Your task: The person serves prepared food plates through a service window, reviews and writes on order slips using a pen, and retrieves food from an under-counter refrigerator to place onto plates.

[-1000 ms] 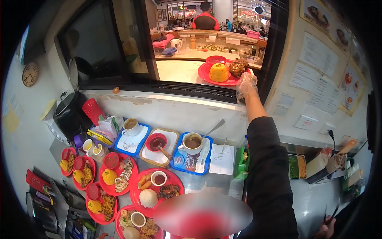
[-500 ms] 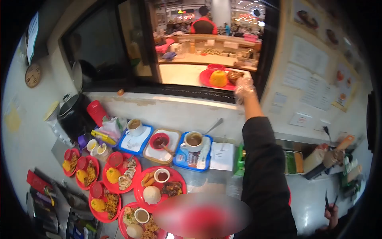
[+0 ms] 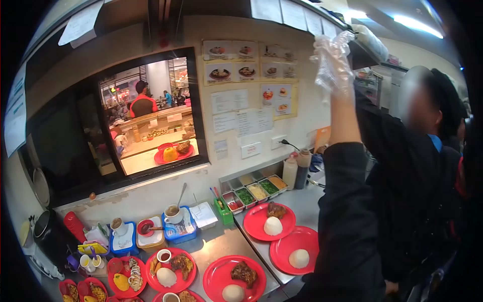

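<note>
My right hand (image 3: pixel 333 63), in a clear plastic glove, is raised high at the upper right, beside white paper slips (image 3: pixel 313 22) hanging from the overhead shelf edge. Its fingers look curled; the glove blurs what is in them, if anything. My left hand is out of view. Through the window, a red plate (image 3: pixel 162 157) with yellow rice (image 3: pixel 170 154) and a browned piece of meat (image 3: pixel 184 147) rests on the counter ledge. Below my raised arm are more red plates (image 3: pixel 251 227) bearing white rice (image 3: pixel 273 226) and meat.
Sauce cups (image 3: pixel 173 213) stand on blue-lidded tubs (image 3: pixel 180 232) along the wall. Topping trays (image 3: pixel 258 191) and squeeze bottles (image 3: pixel 290 170) line the back right. A co-worker in black (image 3: pixel 410 186) stands close on the right. A person in a red-and-dark top (image 3: pixel 141 104) is beyond the window.
My right hand has left the plate on the window ledge and moved up and right to the overhead slips. My view has turned right, bringing the topping trays and co-worker into sight.
</note>
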Available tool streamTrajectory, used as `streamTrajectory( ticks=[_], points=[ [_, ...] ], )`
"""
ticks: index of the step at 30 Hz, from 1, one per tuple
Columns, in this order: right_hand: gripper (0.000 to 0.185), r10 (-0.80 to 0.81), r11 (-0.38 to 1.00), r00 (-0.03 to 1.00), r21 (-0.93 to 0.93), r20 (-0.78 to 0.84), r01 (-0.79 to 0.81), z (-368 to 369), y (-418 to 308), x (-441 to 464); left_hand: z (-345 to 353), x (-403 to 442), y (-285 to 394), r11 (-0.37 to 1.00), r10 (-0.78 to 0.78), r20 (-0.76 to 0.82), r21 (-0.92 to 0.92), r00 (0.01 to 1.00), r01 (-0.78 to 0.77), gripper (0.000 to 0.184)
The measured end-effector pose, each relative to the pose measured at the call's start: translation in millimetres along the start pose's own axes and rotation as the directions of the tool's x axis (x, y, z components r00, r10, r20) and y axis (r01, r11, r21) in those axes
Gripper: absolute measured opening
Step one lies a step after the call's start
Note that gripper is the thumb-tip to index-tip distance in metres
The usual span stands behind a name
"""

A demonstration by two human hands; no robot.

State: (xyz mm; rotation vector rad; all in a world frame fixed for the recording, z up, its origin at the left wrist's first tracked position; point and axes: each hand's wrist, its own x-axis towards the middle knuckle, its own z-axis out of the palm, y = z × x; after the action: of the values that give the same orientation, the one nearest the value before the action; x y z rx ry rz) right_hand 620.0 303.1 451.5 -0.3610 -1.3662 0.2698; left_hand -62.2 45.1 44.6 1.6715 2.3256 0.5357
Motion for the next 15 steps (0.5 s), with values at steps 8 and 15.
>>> streamTrajectory(
  ticks=[8,15],
  points=[
    [0.034,0.122,0.948,0.988,-0.285,-0.094,-0.144,14,-84,-100,34,-31,-79,0.969,0.175,0.016,-0.179,0.984,-0.17,0.032],
    [0.041,0.623,0.763,0.759,0.066,0.189,-0.643,155,-47,-350,97,-63,-153,0.918,-0.116,-0.004,-0.383,0.993,0.105,0.056]
  ],
)
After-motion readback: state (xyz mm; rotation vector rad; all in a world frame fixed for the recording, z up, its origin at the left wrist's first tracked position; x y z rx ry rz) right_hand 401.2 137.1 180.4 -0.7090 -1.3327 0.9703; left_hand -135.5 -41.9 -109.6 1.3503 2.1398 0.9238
